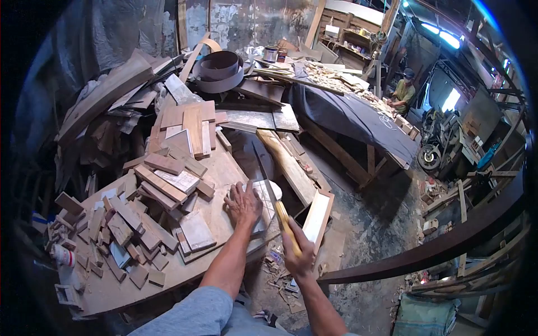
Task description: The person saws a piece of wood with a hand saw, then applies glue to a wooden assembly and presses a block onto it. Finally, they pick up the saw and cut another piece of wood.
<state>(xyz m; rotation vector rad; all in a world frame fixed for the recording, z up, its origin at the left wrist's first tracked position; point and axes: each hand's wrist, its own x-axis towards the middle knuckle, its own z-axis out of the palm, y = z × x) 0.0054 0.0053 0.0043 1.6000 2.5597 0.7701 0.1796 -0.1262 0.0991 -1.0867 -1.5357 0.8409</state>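
Observation:
My right hand (300,253) is wrapped round the yellow handle (283,218) of a handsaw. Its long, narrow dark blade (263,171) points away from me and crosses over a pale wooden board (262,193) at the edge of the workbench (224,173). Fingers spread, my left hand (244,206) lies on that board and bears down on it, just left of the blade. Part of the board is hidden beneath this hand.
Wood offcuts (129,229) are heaped on the bench's left side, with stacked boards (190,129) behind. Sanding belt rolls (218,73) lie at the back. Rightward stands a dark-covered table (347,115) bearing small wood pieces. A person (403,92) works beyond it.

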